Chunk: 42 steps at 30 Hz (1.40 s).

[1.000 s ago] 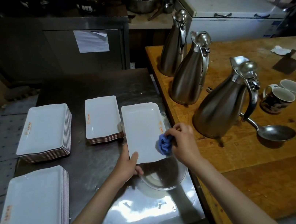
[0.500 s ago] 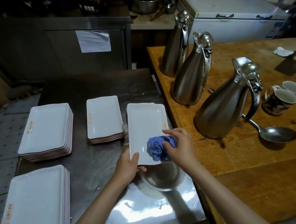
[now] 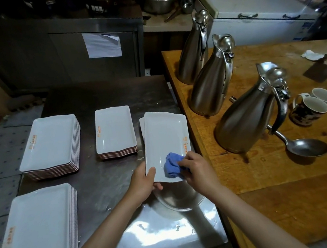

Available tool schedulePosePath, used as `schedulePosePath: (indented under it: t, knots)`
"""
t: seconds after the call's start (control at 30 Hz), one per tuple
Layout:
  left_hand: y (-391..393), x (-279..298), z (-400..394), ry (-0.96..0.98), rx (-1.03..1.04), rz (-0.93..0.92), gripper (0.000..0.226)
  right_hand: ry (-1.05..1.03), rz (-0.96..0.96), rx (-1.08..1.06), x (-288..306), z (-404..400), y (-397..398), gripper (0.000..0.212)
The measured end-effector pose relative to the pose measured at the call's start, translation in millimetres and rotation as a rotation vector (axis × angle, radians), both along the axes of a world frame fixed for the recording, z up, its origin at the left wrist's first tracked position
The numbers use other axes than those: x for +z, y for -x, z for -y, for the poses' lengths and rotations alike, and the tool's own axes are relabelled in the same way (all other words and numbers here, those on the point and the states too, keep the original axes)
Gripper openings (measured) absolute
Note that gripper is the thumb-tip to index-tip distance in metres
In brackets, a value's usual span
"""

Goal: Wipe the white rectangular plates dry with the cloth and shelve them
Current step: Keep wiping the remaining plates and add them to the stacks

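Both hands clamp: left grip (image 3: 143, 182) pinches plate (image 3: 164, 136) edge, right grip (image 3: 197, 172) bunches blue cloth (image 3: 171, 167).

Bare steel table (image 3: 99, 95) beyond plate stacks (image 3: 115, 131), jugs (image 3: 243, 122) crowding right

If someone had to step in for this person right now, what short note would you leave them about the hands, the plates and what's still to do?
Left hand grips the near corner of a white plate, held tilted over the steel table.
Right hand presses a blue cloth onto the plate's near end, mid-wipe.
Another plate edge shows just beneath the held one.
Three plate stacks sit on the table: far left, middle, near left. Whether these are already dried cannot be told.
Left: finish wiping this plate, set it down, do any remaining wet ones, then shelve everything. No shelf is visible here.
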<state>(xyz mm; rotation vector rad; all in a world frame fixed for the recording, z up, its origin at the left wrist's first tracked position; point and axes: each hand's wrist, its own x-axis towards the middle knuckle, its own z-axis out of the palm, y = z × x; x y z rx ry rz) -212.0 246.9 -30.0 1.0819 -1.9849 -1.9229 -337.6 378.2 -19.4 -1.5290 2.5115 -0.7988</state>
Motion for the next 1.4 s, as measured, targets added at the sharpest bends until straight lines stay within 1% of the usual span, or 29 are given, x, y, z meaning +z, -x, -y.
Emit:
schedulePosePath:
  t: [0.17,0.23,0.33,0.57,0.7,0.8,0.87,0.97,1.07,1.13,1.23,1.3,1.4]
  knots:
    - [-2,8,-4,-0.005,-0.055,-0.019,0.022,0.068,-0.098,-0.076,2,11,22,0.011]
    - [-2,10,-5,-0.009,-0.064,-0.026,0.022,0.068,-0.119,-0.105,6,14,28,0.015]
    - [-2,13,-7,-0.015,-0.068,-0.036,0.023,0.057,-0.115,-0.122,12,18,35,0.020]
    - [-3,18,-11,-0.022,-0.074,-0.044,0.021,0.060,-0.141,-0.182,22,32,54,0.019]
    - [-5,21,-14,-0.017,-0.090,-0.051,0.021,0.061,-0.105,-0.267,23,36,66,0.020]
    - [-7,23,-15,-0.033,-0.104,-0.058,0.020,0.099,-0.042,-0.339,24,38,71,0.020]
    - [-7,24,-15,-0.034,-0.113,-0.056,0.019,0.134,0.039,-0.401,26,40,71,0.021]
    - [-7,23,-12,-0.047,-0.098,-0.052,0.019,0.086,0.003,-0.366,26,43,69,0.031]
    - [-8,21,-8,-0.057,-0.085,-0.052,0.019,0.066,0.035,-0.317,28,42,69,0.037]
    - [-8,21,-6,-0.055,-0.092,-0.054,0.019,0.102,0.031,-0.310,30,40,70,0.041]
    - [-8,24,-5,-0.074,-0.128,-0.056,0.017,0.189,0.075,-0.389,34,40,74,0.046]
    - [-8,25,-4,-0.073,-0.165,-0.050,0.017,0.217,0.094,-0.437,34,41,75,0.044]
    - [-9,28,-4,-0.061,-0.217,-0.056,0.017,0.226,0.069,-0.453,34,44,73,0.035]
